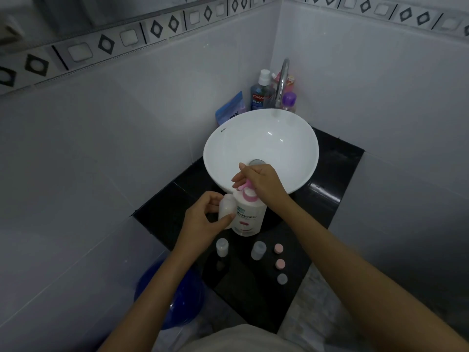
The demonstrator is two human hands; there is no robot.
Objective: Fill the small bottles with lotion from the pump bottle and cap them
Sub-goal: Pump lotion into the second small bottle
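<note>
Looking nearest first: three loose caps [280,263] sit in a line on the dark counter [327,194], two pink and one grey, well clear of the action. Just beyond them stand two small bottles, one on the left [222,247] and one to its right [258,250], both uncapped and waiting; whether either holds lotion I cannot tell.

Now the step in hand, which looks like the fill. The left hand [203,219] is clamped around a third small bottle [226,210], thumb across its front, pressing it right against the side of the pump bottle [248,214]. The right hand [261,181] is draped over the pink pump head [247,190], fingers spread rather than gripping, set to press down.

To do this well, the small bottle's mouth wants to sit directly under the spout tip, touching or nearly so. From here the mouth appears just beside the nozzle, but the exact alignment is hidden by the fingers. Slow, part-way strokes would be wise, since a full push could overshoot a narrow neck. Keep the little bottle upright and stop short of the brim, so the cap goes on clean.

Behind it all sits the white basin [220,148], with the tap [283,80] at the back.
</note>
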